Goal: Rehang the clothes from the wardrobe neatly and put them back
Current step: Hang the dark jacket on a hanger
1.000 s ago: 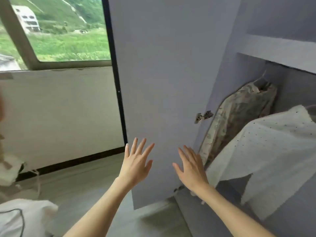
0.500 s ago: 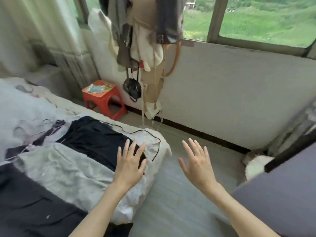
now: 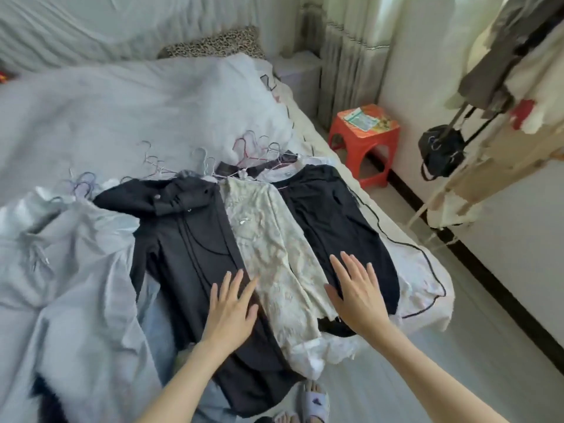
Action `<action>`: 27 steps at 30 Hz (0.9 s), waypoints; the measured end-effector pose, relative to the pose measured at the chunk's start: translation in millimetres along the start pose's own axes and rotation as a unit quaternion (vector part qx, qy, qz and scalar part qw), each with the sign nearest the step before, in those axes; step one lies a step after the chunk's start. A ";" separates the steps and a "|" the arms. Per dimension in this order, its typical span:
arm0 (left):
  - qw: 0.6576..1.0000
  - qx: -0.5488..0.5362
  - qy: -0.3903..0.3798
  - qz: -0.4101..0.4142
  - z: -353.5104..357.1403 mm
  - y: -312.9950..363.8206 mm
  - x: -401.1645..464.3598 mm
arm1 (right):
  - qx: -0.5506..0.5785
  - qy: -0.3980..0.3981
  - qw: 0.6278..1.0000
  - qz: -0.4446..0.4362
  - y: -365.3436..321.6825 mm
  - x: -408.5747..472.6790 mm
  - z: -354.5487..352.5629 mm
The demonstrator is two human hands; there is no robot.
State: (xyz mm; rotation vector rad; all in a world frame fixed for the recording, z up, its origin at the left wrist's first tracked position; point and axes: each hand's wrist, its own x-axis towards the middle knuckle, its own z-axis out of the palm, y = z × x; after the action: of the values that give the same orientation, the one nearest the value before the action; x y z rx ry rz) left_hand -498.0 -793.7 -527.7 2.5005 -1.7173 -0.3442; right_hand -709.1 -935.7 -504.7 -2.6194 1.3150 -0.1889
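Several garments on wire hangers [image 3: 244, 154] lie side by side across the bed [image 3: 122, 96]. From left to right they are a pale grey hoodie [image 3: 70, 264], a dark hooded jacket [image 3: 189, 245], a cream patterned top [image 3: 274, 248] and a black top [image 3: 335, 215]. My left hand [image 3: 232, 309] is spread flat with straight fingers over the dark jacket's lower part. My right hand [image 3: 357, 294] is spread the same way over the black top's hem, beside the cream top. Neither hand holds anything.
A red plastic stool [image 3: 366, 138] with papers on it stands on the floor right of the bed. A rack of hanging clothes and a black bag [image 3: 442, 151] is at the far right by the wall. My slippered foot [image 3: 314, 404] is on the floor.
The view has swung left from the open wardrobe, past the window wall, down to the bed. Both hands stay spread and now hover over the laid-out clothes.
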 end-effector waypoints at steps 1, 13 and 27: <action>1.000 -0.007 0.001 -0.022 5.0 -7.4 -1.2 | -0.001 -0.023 1.000 -0.017 -0.5 10.8 4.6; 0.985 -0.058 0.051 -0.151 33.7 -90.3 -5.2 | -0.009 -0.168 0.972 -0.163 -70.7 96.4 68.0; 0.978 0.007 0.003 -0.206 59.4 -301.7 125.2 | 0.025 -0.196 0.974 -0.108 -229.7 330.3 166.4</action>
State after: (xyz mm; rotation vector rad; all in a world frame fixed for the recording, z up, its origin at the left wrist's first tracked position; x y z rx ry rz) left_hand -194.5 -796.9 -662.2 2.8518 -1.1873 -0.3506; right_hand -300.0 -1046.6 -604.1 -2.5764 0.8835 0.2492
